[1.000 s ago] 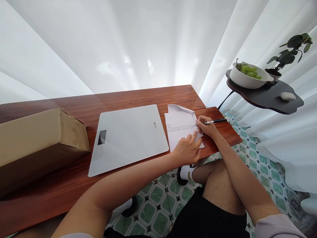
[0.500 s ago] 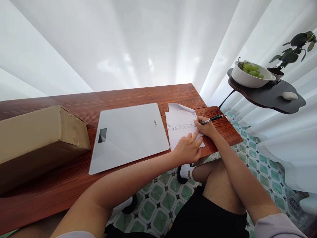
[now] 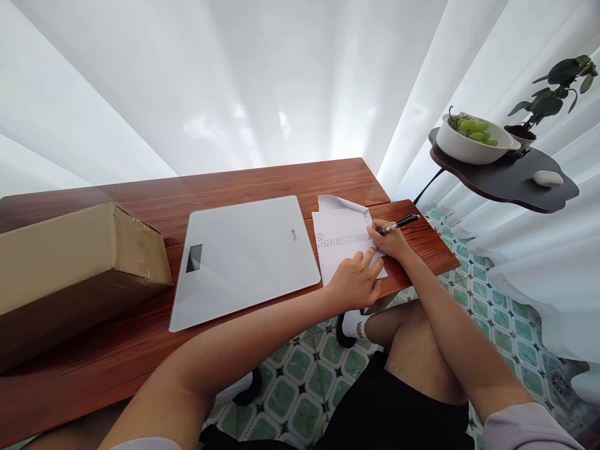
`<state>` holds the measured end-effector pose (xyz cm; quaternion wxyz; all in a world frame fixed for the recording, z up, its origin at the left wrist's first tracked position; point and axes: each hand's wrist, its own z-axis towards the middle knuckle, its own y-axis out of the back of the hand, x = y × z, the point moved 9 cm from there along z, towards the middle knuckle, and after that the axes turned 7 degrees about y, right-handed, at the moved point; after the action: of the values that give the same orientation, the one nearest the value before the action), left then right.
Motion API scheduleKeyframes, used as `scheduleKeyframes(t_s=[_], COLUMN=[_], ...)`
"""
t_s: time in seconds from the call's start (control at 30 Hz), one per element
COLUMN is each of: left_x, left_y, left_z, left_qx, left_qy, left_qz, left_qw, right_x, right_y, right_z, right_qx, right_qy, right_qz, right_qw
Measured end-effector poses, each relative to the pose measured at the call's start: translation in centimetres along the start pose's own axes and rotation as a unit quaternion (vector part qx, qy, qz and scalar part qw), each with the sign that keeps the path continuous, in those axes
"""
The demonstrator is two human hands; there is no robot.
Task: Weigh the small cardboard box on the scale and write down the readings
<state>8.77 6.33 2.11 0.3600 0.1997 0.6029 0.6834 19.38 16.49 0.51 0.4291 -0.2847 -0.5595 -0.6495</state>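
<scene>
Left hand: fingers loosely spread, resting on the paper
Right hand: pinched around the pen
Pen look: slim, dark, tilted, tail toward the right
Paper look: white, small dark handwriting in rows, far flap folded
Paper place: right end of the bench

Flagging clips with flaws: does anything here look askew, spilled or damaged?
Mildly: the handwritten paper under the left hand has its far edge curled over instead of flat; the cardboard box looks scuffed at its right end. No spill shows.
</scene>
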Motion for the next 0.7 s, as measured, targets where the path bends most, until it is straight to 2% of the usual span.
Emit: scheduleKeyframes(t_s=[0.4,0.7], left_x=[0.06,0.19], left_y=[0.18,0.10], left_z=[-0.04,0.02], left_qx=[0.004,0.007], left_qy=[0.002,0.006], left_qz=[0.003,0.001], left_qw=[1.000,1.000], right_x=[-0.13,0.29], right_y=[0.10,0.68], right_z=[0.00,0.16], right_qx=[-0.010,-0.040], right_qy=[0.010,0.036], right_qz=[-0.007,-0.041], right_qw=[1.000,0.998])
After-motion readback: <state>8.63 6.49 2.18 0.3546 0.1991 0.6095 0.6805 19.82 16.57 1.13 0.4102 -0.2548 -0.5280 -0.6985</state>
